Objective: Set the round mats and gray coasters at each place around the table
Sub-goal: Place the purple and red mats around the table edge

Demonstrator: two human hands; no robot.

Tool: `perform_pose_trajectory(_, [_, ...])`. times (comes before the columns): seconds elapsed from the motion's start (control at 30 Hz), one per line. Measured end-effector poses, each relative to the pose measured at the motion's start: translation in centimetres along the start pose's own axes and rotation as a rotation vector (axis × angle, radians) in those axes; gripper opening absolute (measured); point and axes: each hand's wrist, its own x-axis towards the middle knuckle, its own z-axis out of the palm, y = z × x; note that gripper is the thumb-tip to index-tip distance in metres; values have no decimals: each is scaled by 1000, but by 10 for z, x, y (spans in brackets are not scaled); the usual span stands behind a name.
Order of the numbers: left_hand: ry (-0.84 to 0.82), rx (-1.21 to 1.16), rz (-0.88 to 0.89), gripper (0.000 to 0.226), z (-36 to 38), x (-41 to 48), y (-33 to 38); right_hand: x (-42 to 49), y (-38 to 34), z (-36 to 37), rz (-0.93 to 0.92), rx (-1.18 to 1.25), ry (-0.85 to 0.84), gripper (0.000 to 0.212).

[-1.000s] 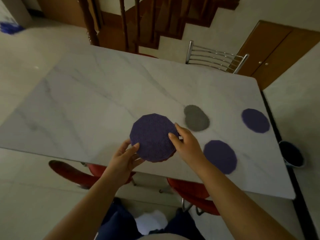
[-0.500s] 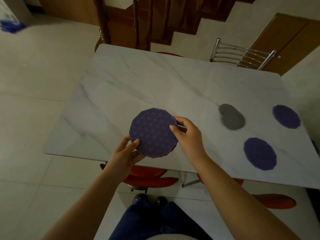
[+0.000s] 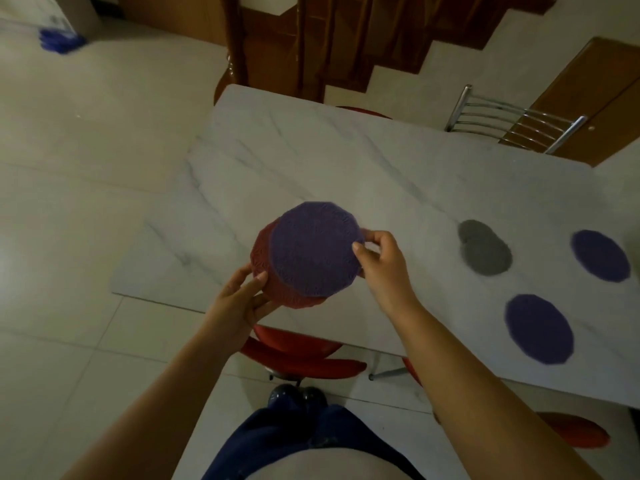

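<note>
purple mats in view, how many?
3: one in the right hand, mat over a red one; two on the table, near edge and far right. More may be stacked.

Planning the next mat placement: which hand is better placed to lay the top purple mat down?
Probably the right hand: it pinches the purple mat at its edge, while the left hand supports the red mat underneath.
</note>
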Motion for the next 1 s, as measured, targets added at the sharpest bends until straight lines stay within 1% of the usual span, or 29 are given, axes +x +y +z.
perform_pose_trajectory(0.13, [92,-51,73,33,-14,-3,13,9,15,-17,139,273,73,12])
perform_pose_trajectory(0.2, [114,-43,113,34,-25,-6,21,14,26,-24,151,289,147,5])
perform_pose_trajectory(0.33, [135,-49,177,26,-39,-9,31,21,46,-25,201,316,240,8])
perform_pose_trajectory(0.4, [153,-56,204,23,-41,-10,34,22,59,-21,268,321,241,9])
perform_pose_trajectory(0.47, [168,-59,224,22,-43,-10,36,22,73,-16,350,344,229,3])
perform_pose_trajectory(0.57, [180,-59,237,21,-45,-13,38,22,86,-5,438,371,217,9])
perform_pose_trajectory(0.67, [195,-62,238,20,-44,-15,36,22,94,9,478,395,170,12])
perform_pose_trajectory(0.73, [196,-58,235,20,-43,-17,34,22,98,19,476,372,135,9])
perform_pose_trajectory(0.77, [193,-53,233,21,-42,-18,33,23,99,25,478,319,133,10])
perform_pose_trajectory(0.83, [191,-45,226,21,-41,-20,31,27,103,31,479,138,163,19])
perform_pose_trajectory(0.9, [197,-47,218,21,-39,-21,28,29,105,33,440,-23,167,19])
perform_pose_trajectory(0.93, [202,-48,215,21,-38,-21,26,30,105,32,414,-71,156,19])
perform_pose_trajectory(1.0, [208,-50,210,19,-36,-22,22,31,106,31,382,-129,131,26])
